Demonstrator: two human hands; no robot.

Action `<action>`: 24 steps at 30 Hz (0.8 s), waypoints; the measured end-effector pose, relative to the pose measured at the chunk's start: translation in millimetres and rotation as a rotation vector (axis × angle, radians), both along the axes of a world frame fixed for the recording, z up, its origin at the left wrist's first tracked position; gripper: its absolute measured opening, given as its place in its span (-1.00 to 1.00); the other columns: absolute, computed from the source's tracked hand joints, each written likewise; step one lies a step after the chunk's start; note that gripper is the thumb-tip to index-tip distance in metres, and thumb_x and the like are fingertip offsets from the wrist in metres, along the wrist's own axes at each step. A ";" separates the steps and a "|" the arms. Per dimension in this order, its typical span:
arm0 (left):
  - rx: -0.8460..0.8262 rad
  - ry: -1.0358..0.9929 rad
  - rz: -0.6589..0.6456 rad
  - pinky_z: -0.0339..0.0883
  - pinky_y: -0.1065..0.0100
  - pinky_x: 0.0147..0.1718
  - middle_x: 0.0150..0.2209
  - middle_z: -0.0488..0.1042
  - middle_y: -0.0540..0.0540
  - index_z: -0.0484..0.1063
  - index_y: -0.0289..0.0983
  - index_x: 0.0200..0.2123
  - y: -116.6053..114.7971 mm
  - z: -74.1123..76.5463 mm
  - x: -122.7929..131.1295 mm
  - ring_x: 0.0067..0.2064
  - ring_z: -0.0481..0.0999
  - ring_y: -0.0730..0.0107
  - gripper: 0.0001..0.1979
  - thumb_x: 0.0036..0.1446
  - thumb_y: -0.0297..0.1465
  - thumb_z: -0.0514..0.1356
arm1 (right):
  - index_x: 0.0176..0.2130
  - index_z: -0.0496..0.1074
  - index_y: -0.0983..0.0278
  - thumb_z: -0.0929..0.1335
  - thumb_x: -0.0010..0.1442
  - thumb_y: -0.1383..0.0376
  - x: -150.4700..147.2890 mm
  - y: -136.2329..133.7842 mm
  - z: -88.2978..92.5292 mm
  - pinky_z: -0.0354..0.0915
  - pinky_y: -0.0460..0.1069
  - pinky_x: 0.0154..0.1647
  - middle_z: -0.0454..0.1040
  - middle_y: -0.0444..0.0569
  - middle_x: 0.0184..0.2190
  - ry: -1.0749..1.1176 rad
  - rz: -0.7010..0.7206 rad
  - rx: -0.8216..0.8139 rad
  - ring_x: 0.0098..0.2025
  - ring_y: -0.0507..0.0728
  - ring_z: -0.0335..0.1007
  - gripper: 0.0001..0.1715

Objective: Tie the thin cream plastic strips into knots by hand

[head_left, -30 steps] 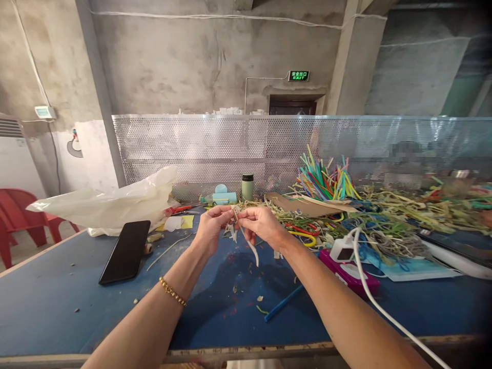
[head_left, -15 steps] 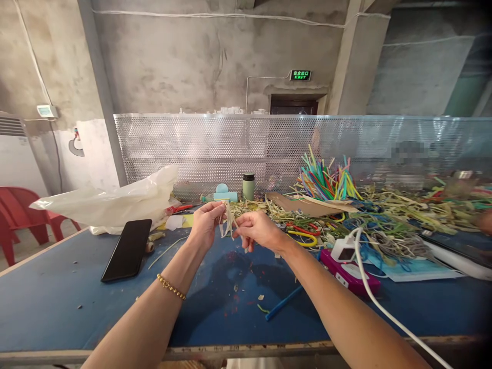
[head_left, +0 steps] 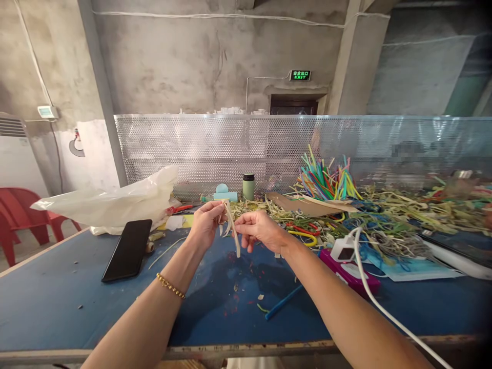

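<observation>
My left hand point(head_left: 207, 223) is closed in a pinch on a small bunch of pale, dry, flat fibre strips point(head_left: 232, 230), held just above the blue table. The longest strip hangs down past the fingertips, its lower end loose. My right hand point(head_left: 259, 229) is at the right of the bunch, thumb and forefinger pinched at the side of the long strip, the other fingers curled under. The exact contact at those fingertips is too small to make out. Beyond the hands lies a heap of dry, greenish-yellow strips point(head_left: 279, 211).
Left on the table are a black phone point(head_left: 127, 250) and a white plastic sheet point(head_left: 115, 200). A green bottle point(head_left: 248, 187), coloured stems point(head_left: 326, 179) and cardboard point(head_left: 307, 205) stand or lie behind. To the right are a magenta box point(head_left: 363, 279), white cable point(head_left: 365, 287) and blue tube point(head_left: 283, 303).
The long pale strip now hangs straight down between my hands, where before it was bunched near the fingertips. My hands stay in nearly the same place.
</observation>
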State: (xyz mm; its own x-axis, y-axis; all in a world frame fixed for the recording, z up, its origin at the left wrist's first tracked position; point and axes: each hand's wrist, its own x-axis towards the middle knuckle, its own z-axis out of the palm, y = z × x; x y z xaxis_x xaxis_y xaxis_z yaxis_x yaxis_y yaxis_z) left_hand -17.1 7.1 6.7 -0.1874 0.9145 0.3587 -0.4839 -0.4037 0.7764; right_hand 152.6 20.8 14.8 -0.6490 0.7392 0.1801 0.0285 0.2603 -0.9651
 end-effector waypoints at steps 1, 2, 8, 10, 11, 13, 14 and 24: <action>-0.003 0.004 -0.019 0.21 0.42 -0.51 -0.53 0.46 0.00 0.50 -0.36 -0.42 -0.8 0.4 0.3 -0.56 0.38 0.54 -0.74 -0.24 -0.41 0.44 | -0.36 0.43 0.37 0.49 0.01 0.21 0.2 0.2 -0.1 0.35 -0.14 -0.72 0.47 -0.10 -0.55 0.010 0.007 -0.017 -0.63 0.00 0.41 -0.70; -0.008 0.010 -0.034 0.21 0.42 -0.51 -0.54 0.46 0.00 0.50 -0.36 -0.41 -2.0 1.1 0.6 -0.56 0.39 0.53 -0.74 -0.22 -0.41 0.43 | -0.37 0.42 0.37 0.50 0.00 0.20 0.3 0.4 -0.3 0.35 -0.15 -0.72 0.45 -0.12 -0.57 0.018 0.015 -0.033 -0.63 -0.01 0.41 -0.70; -0.026 0.039 -0.074 0.20 0.43 -0.54 -0.55 0.46 -0.01 0.49 -0.35 -0.38 -9.1 5.7 2.0 -0.57 0.43 0.49 -0.75 -0.17 -0.40 0.40 | -0.41 0.39 0.34 0.49 -0.03 0.24 0.9 1.4 -1.6 0.30 -0.17 -0.75 0.39 -0.18 -0.65 0.020 0.001 -0.068 -0.66 -0.03 0.35 -0.73; -0.017 0.040 -0.078 0.21 0.43 -0.53 -0.53 0.46 -0.02 0.49 -0.35 -0.38 -9.4 6.2 1.9 -0.55 0.44 0.49 -0.76 -0.16 -0.39 0.40 | -0.42 0.37 0.32 0.48 -0.02 0.25 1.2 1.0 -0.9 0.25 -0.19 -0.77 0.37 -0.20 -0.67 0.018 -0.009 -0.072 -0.68 -0.04 0.31 -0.75; -0.015 0.040 -0.078 0.20 0.43 -0.52 -0.53 0.47 -0.02 0.49 -0.35 -0.37 -9.0 6.2 1.8 -0.54 0.44 0.49 -0.76 -0.15 -0.39 0.40 | -0.43 0.36 0.32 0.48 -0.01 0.26 1.3 0.5 -0.2 0.22 -0.19 -0.78 0.37 -0.21 -0.68 0.019 -0.016 -0.073 -0.69 -0.05 0.30 -0.76; -0.012 0.045 -0.071 0.19 0.43 -0.52 -0.51 0.48 -0.03 0.50 -0.35 -0.37 -7.7 5.6 1.5 -0.53 0.44 0.49 -0.74 -0.16 -0.38 0.41 | -0.43 0.36 0.31 0.47 -0.02 0.30 1.3 -0.9 1.7 0.20 -0.19 -0.79 0.35 -0.22 -0.70 0.023 -0.023 -0.074 -0.71 -0.05 0.27 -0.78; -0.005 0.048 -0.058 0.19 0.43 -0.51 -0.50 0.49 -0.03 0.50 -0.35 -0.37 -6.8 5.0 1.4 -0.53 0.44 0.49 -0.73 -0.18 -0.38 0.42 | -0.43 0.37 0.31 0.47 -0.03 0.32 1.3 -1.6 2.8 0.21 -0.19 -0.78 0.35 -0.22 -0.70 0.030 -0.020 -0.075 -0.71 -0.06 0.26 -0.79; 0.036 0.051 0.066 0.18 0.41 -0.47 -0.52 0.50 -0.02 0.48 -0.34 -0.48 1.5 0.2 -1.5 -0.47 0.50 0.43 -0.73 -0.30 -0.42 0.46 | -0.45 0.35 0.33 0.51 0.01 0.16 2.1 -0.3 7.4 0.39 -0.10 -0.64 0.39 -0.17 -0.58 0.244 -0.068 -0.129 -0.61 -0.02 0.36 -0.65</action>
State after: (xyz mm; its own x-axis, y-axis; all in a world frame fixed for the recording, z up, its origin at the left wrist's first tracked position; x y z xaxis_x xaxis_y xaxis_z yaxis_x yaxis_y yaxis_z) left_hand -18.6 8.5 6.9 -0.2275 0.8869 0.4020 -0.4151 -0.4617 0.7839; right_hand 154.7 20.5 22.2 -0.5464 0.8063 0.2267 -0.1960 0.1400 -0.9706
